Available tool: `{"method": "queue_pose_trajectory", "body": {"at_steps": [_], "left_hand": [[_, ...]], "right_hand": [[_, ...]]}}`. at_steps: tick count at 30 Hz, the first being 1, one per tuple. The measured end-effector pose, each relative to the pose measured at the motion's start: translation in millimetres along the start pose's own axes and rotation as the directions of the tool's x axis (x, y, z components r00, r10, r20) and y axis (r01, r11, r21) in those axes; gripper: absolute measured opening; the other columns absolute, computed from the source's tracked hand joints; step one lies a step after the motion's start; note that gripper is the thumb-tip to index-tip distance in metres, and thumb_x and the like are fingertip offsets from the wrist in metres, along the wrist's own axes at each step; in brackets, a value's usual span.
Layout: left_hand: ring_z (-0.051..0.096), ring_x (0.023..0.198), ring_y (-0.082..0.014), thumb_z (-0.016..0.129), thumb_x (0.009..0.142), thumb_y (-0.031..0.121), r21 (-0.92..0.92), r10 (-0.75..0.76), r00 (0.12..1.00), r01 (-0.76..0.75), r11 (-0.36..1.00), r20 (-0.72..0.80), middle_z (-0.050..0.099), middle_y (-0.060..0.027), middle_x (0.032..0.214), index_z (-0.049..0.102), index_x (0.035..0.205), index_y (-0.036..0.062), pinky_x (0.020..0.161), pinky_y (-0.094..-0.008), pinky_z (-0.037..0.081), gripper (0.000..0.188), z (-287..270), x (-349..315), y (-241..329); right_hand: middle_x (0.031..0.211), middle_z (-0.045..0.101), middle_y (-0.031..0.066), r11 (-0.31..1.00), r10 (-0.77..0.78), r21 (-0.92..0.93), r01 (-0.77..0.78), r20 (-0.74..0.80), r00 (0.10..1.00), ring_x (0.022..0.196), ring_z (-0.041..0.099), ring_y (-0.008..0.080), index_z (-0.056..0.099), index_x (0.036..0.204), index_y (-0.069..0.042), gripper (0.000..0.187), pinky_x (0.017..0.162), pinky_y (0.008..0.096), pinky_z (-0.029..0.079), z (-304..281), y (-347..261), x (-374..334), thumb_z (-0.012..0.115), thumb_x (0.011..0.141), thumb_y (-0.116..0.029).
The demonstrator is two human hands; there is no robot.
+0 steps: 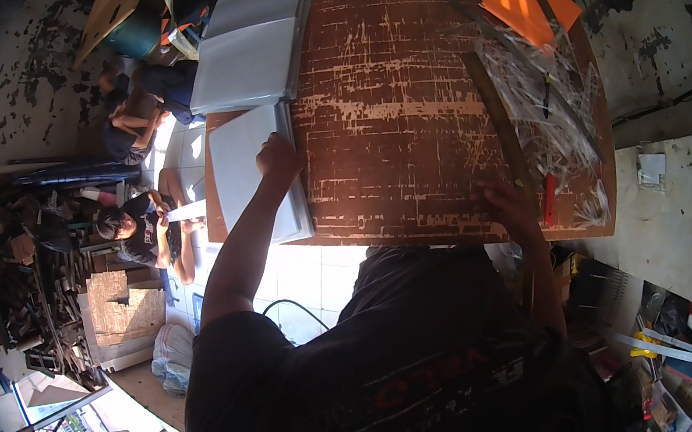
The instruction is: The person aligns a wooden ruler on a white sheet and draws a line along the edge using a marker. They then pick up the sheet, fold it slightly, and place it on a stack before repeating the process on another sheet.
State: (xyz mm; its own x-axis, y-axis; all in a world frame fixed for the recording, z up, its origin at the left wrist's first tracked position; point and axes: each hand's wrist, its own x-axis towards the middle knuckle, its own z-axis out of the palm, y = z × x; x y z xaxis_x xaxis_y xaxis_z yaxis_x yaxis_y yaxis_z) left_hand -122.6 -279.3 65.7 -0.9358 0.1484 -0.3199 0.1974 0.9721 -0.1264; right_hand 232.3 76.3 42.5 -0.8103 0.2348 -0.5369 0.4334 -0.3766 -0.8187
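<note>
My left hand [278, 157] is closed in a fist on the right part of a stack of grey sheets [245, 155] at the left of the brown worktable [392, 165]. Its fingertips are hidden, so whether they pinch a sheet edge does not show. Over the table's near right part, my right hand [504, 204] is in shade, its fingers apart and nothing visible in them. Beside it lie a long dark strip [499, 119], perhaps a straightedge, and a red-handled tool [550, 199]. Another stack of grey sheets [245, 64] lies just beyond the first.
Clear plastic offcuts [539, 114] and a dark rod [567, 119] cover the table's right side, with orange sheets [518, 8] beyond. At the left, a seated person [140, 231] holds a white piece; another person [139, 112] crouches farther off. Scrap wood [37, 286] is piled by the wall.
</note>
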Motion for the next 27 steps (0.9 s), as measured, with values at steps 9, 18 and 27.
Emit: {"method": "queue_pose_trajectory", "body": {"at_steps": [9, 18, 27], "left_hand": [[0.073, 0.104, -0.0371, 0.056, 0.093, 0.015, 0.091, 0.103, 0.995, -0.102, 0.991, -0.009, 0.072, -0.0201, 0.111, 0.058, 0.115, 0.0006, 0.089, -0.0458, 0.059, 0.026, 2.9, 12.2, -37.5], [0.071, 0.102, -0.04, 0.06, 0.1, 0.024, -0.265, 0.549, 0.835, -0.531, 0.805, -0.006, 0.071, -0.0255, 0.116, 0.056, 0.134, -0.001, 0.091, -0.0456, 0.055, 0.042, -122.2, -73.1, 4.0], [0.064, 0.109, -0.0164, 0.063, 0.103, 0.029, -0.967, 0.706, 0.707, -0.196, 0.16, -0.027, 0.068, -0.0078, 0.124, 0.051, 0.146, 0.003, 0.092, -0.0341, 0.052, 0.052, -126.6, -74.1, 80.5]], "right_hand": [[0.117, 0.071, 0.0096, 1.0, 0.0, 0.014, 0.001, -0.048, 0.999, 0.103, 0.071, 0.0214, 0.06, 0.135, -0.01, 0.035, 0.086, 0.0371, 0.056, -3.8, 1.9, -8.2, 0.061, 0.103, -0.024], [0.129, 0.067, 0.0133, 0.999, 0.037, -0.031, -0.033, 0.134, 0.99, 0.111, 0.068, 0.0234, 0.053, 0.144, -0.008, 0.045, 0.092, 0.038, 0.055, 16.8, -15.5, 12.2, 0.057, 0.106, -0.031], [0.14, 0.058, 0.0115, 0.944, -0.311, 0.167, 0.284, 0.17, 0.935, 0.127, 0.057, 0.0218, 0.043, 0.15, -0.003, 0.061, 0.106, 0.0411, 0.048, 40.6, -48.6, 26.5, 0.054, 0.107, -0.044]]}}
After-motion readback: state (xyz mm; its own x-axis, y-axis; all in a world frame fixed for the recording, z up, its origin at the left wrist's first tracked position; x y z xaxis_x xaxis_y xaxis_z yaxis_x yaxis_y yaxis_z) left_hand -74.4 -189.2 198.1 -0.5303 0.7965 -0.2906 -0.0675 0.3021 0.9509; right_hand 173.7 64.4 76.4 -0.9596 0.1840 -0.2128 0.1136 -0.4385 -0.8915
